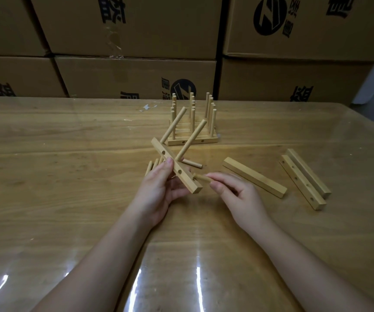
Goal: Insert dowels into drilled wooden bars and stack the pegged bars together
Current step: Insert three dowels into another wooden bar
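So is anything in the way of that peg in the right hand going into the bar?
Nothing visible. The right hand pinches the dowel, its tip almost at the near end of the bar held by the left hand. The two seated dowels stand further up. The hole itself faces away, unseen.
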The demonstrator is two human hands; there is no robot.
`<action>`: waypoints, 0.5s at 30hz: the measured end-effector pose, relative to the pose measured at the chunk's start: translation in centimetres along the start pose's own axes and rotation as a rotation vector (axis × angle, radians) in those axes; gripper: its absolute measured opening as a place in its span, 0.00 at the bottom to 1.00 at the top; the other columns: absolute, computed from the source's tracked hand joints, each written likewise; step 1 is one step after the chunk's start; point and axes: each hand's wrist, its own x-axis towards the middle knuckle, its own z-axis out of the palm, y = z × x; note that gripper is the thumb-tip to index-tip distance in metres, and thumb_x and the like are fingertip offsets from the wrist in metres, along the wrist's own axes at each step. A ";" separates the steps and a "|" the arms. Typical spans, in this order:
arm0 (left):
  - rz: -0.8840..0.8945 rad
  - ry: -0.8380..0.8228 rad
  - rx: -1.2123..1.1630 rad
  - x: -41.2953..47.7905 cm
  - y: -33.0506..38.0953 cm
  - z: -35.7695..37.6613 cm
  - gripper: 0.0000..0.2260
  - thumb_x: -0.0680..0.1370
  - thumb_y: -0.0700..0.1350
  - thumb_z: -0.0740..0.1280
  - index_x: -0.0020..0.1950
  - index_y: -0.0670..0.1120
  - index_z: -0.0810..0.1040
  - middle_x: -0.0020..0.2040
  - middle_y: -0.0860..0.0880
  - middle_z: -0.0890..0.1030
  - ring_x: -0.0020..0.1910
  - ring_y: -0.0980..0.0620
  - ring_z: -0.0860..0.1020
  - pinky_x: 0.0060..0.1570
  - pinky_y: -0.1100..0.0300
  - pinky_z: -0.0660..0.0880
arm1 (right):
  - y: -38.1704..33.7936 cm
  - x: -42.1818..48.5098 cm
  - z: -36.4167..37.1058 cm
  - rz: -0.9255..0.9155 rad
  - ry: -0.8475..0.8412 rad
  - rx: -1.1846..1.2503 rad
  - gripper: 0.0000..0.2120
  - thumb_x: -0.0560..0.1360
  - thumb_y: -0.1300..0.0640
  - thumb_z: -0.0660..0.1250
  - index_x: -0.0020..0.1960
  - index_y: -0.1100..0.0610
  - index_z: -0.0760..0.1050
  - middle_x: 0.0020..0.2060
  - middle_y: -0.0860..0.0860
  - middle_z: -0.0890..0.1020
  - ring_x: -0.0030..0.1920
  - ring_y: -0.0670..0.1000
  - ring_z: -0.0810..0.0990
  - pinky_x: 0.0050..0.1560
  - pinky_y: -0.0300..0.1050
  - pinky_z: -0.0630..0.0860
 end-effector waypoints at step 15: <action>-0.027 -0.032 -0.013 0.2 -0.1 -1.1 0.12 0.71 0.41 0.70 0.54 0.41 0.79 0.48 0.43 0.84 0.48 0.49 0.83 0.38 0.56 0.82 | 0.4 0.0 0.0 -0.030 0.092 -0.131 0.15 0.74 0.57 0.67 0.50 0.35 0.75 0.39 0.43 0.74 0.42 0.41 0.73 0.44 0.35 0.70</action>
